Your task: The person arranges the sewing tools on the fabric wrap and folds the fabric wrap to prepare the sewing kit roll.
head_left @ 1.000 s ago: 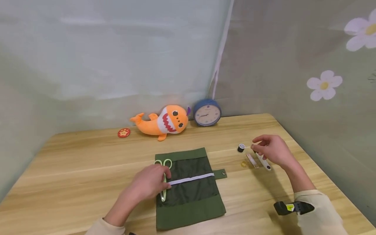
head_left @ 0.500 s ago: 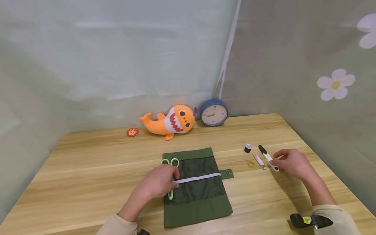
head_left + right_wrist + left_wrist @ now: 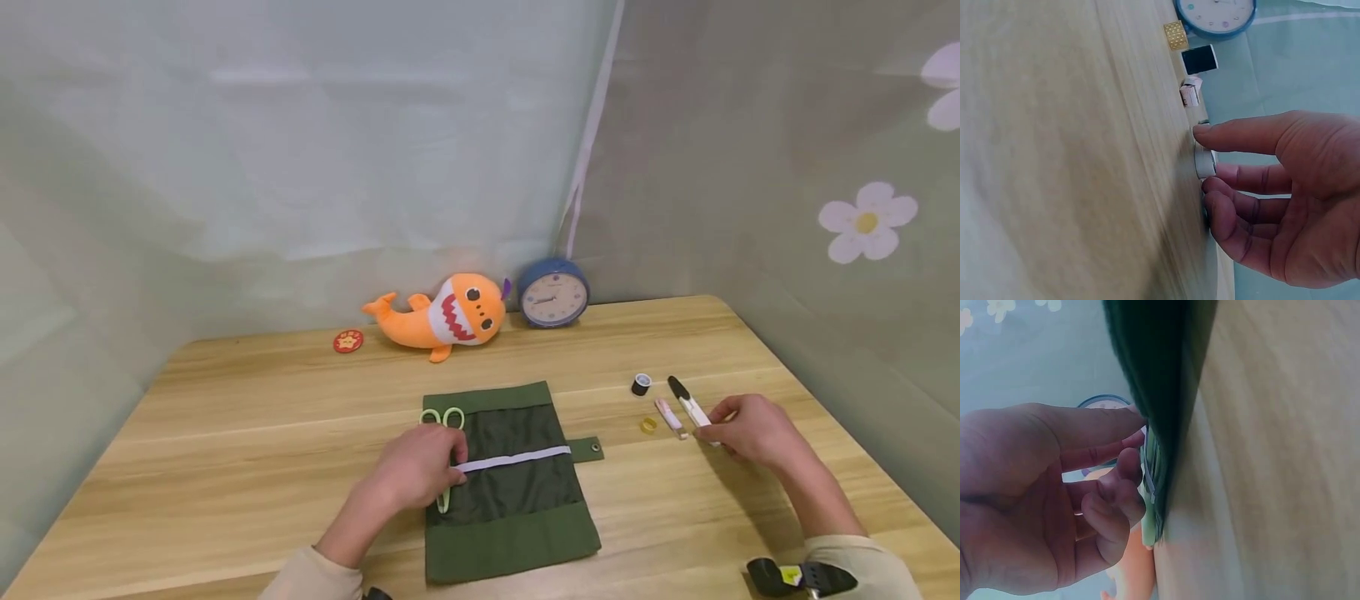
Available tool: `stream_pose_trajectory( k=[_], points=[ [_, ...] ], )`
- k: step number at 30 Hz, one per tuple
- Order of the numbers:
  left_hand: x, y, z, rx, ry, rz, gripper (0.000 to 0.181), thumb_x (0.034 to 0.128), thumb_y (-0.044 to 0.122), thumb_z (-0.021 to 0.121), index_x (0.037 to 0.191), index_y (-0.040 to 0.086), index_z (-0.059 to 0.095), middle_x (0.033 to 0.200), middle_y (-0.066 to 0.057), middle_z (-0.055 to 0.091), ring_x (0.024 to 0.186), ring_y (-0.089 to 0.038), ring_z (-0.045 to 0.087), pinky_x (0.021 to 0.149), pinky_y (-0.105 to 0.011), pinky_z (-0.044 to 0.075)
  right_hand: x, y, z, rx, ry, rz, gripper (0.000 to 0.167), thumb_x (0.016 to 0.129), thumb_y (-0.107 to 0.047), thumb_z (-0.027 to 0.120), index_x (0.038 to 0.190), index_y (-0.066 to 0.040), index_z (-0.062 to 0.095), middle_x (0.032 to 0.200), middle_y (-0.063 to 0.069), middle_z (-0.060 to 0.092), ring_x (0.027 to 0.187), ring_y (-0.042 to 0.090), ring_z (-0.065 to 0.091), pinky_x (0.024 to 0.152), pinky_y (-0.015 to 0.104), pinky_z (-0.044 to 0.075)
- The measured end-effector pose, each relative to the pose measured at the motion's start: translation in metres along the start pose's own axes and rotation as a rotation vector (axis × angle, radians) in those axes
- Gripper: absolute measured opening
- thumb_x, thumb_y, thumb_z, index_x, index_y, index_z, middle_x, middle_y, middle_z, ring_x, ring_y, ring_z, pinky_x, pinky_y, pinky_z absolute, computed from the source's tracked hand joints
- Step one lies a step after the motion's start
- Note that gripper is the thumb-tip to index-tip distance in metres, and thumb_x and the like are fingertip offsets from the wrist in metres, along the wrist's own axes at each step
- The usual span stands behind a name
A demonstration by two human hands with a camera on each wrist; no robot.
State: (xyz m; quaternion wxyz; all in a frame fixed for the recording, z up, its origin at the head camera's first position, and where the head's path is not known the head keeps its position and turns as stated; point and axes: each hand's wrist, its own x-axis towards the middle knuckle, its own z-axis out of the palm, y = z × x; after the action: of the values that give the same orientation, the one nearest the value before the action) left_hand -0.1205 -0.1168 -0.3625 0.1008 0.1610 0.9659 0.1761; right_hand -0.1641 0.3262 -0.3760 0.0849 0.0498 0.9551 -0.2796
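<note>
Pinching a black-and-white tool (image 3: 693,409), the right hand (image 3: 757,427) is showing its lower fingers (image 3: 1220,211) only in right-wrist view, the left hand (image 3: 418,468) is partly covering green scissors (image 3: 444,502), grip unclear.

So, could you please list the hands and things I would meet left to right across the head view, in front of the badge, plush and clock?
Left hand, green cloth, spool, pink tool, black-and-white tool, right hand.
</note>
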Motion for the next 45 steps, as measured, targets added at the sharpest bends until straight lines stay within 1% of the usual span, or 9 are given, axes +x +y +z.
stream_pose_trajectory(
  k=[10, 19, 23, 27, 30, 32, 35, 40, 45],
  points=[
    [0.000, 0.001, 0.000, 0.008, -0.004, -0.008, 0.024, 0.0861, 0.017, 0.087, 0.081, 0.018, 0.064, 0.081, 0.004, 0.061, 0.079, -0.015, 0.055, 0.068, -0.037, 0.049, 0.000, 0.000, 0.003, -0.013, 0.008, 0.037, 0.024, 0.090, -0.023, 0.079, 0.091, -0.001, 0.070, 0.072, 0.003, 0.061, 0.064, 0.017, 0.057, 0.056, 0.031, 0.044],
    [0.002, 0.001, 0.001, -0.003, 0.005, -0.002, 0.024, 0.0867, 0.015, 0.086, 0.080, 0.018, 0.063, 0.079, 0.005, 0.059, 0.077, -0.014, 0.053, 0.067, -0.035, 0.047, 0.000, 0.002, 0.002, -0.004, 0.016, 0.044, 0.024, 0.090, -0.023, 0.079, 0.091, -0.001, 0.069, 0.070, 0.002, 0.059, 0.061, 0.016, 0.057, 0.055, 0.031, 0.045],
    [0.001, 0.001, 0.001, -0.003, 0.000, -0.007, 0.024, 0.0868, 0.015, 0.086, 0.080, 0.019, 0.063, 0.078, 0.005, 0.058, 0.078, -0.014, 0.053, 0.067, -0.035, 0.047, -0.001, -0.001, 0.001, -0.022, 0.023, 0.042, 0.028, 0.089, -0.027, 0.080, 0.092, -0.002, 0.067, 0.071, 0.004, 0.059, 0.062, 0.018, 0.056, 0.056, 0.032, 0.043],
    [0.001, 0.001, 0.001, -0.004, 0.000, -0.004, 0.024, 0.0871, 0.014, 0.086, 0.079, 0.018, 0.063, 0.078, 0.005, 0.058, 0.076, -0.014, 0.053, 0.066, -0.034, 0.046, 0.001, -0.013, -0.002, -0.058, 0.087, -0.017, 0.037, 0.090, -0.033, 0.081, 0.101, 0.001, 0.068, 0.086, 0.014, 0.068, 0.075, 0.026, 0.061, 0.061, 0.033, 0.044],
    [0.002, 0.001, 0.001, -0.009, -0.001, -0.005, 0.024, 0.0875, 0.014, 0.085, 0.079, 0.018, 0.063, 0.078, 0.004, 0.058, 0.076, -0.014, 0.052, 0.065, -0.034, 0.045, 0.006, -0.028, -0.001, -0.036, 0.136, -0.089, 0.043, 0.091, -0.032, 0.080, 0.111, 0.004, 0.069, 0.101, 0.022, 0.071, 0.087, 0.032, 0.065, 0.066, 0.034, 0.048],
    [0.002, 0.001, 0.001, -0.011, -0.001, -0.004, 0.024, 0.0878, 0.015, 0.085, 0.079, 0.018, 0.063, 0.078, 0.005, 0.058, 0.075, -0.014, 0.052, 0.065, -0.034, 0.045, 0.011, -0.041, 0.004, 0.003, 0.143, -0.129, 0.044, 0.093, -0.030, 0.078, 0.118, 0.005, 0.069, 0.106, 0.023, 0.072, 0.090, 0.032, 0.067, 0.068, 0.035, 0.050],
    [0.002, 0.000, 0.001, -0.020, -0.004, -0.003, 0.023, 0.0883, 0.014, 0.084, 0.080, 0.018, 0.063, 0.078, 0.004, 0.058, 0.075, -0.014, 0.052, 0.066, -0.034, 0.045, 0.021, -0.057, 0.011, 0.052, 0.135, -0.166, 0.043, 0.094, -0.024, 0.077, 0.124, 0.006, 0.068, 0.107, 0.023, 0.071, 0.088, 0.029, 0.068, 0.069, 0.033, 0.051],
    [0.001, -0.002, 0.002, -0.012, 0.013, 0.012, 0.022, 0.0877, 0.014, 0.085, 0.080, 0.017, 0.064, 0.079, 0.005, 0.060, 0.075, -0.013, 0.054, 0.068, -0.035, 0.048, 0.032, -0.071, 0.021, 0.094, 0.101, -0.166, 0.041, 0.094, -0.019, 0.076, 0.125, 0.006, 0.068, 0.111, 0.024, 0.069, 0.087, 0.028, 0.066, 0.067, 0.032, 0.051],
    [-0.002, -0.002, 0.003, -0.012, 0.022, 0.009, 0.022, 0.0872, 0.014, 0.085, 0.079, 0.017, 0.065, 0.080, 0.004, 0.061, 0.077, -0.014, 0.055, 0.071, -0.038, 0.050, 0.036, -0.076, 0.027, 0.059, 0.085, -0.156, 0.038, 0.092, -0.016, 0.078, 0.122, 0.006, 0.069, 0.110, 0.024, 0.068, 0.092, 0.032, 0.062, 0.072, 0.034, 0.051]
  ],
)
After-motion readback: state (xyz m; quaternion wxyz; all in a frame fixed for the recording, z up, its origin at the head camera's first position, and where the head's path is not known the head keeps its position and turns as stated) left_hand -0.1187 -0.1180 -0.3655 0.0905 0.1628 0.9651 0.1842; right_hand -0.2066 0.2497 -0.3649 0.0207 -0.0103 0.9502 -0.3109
